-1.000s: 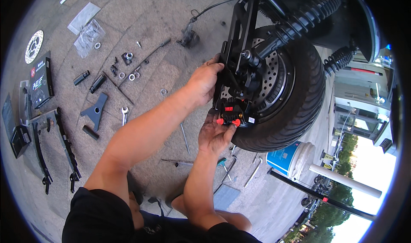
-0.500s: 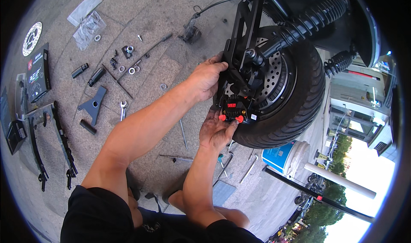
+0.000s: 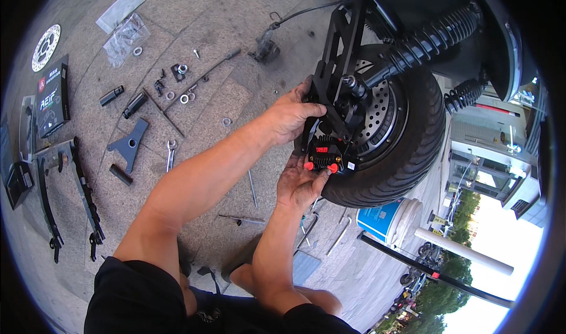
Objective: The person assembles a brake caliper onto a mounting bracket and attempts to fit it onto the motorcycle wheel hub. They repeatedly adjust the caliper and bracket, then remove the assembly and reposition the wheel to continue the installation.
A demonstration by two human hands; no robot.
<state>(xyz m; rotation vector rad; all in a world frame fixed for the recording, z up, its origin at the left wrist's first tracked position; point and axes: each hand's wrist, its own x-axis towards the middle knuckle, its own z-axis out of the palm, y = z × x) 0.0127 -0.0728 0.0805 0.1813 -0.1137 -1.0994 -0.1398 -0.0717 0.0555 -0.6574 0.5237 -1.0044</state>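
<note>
My left hand (image 3: pixel 293 115) is closed round the lower end of a black slotted metal arm (image 3: pixel 337 54) beside the wheel, thumb on its near face. Just below, my right hand (image 3: pixel 296 184) grips a black finned brake caliper (image 3: pixel 325 152) from underneath, its thumb by one of two red caps (image 3: pixel 332 168). The caliper sits at the edge of a drilled brake disc (image 3: pixel 377 113) on the wheel with its black tyre (image 3: pixel 415 151). My fingers hide part of the caliper's underside and the arm's end.
A coil-spring shock absorber (image 3: pixel 433 36) slants above the wheel. A cable leads to a second caliper (image 3: pixel 265 51) on the paving. Sockets, washers, a spanner (image 3: pixel 171 155), a triangular bracket (image 3: pixel 129 145) and a loose disc (image 3: pixel 46 48) lie leftward. A blue-and-white bucket (image 3: pixel 377 221) stands beyond the tyre.
My left hand has shifted slightly down the arm, closer to the caliper. My right hand keeps its grip on the caliper. The whole view has moved a little.
</note>
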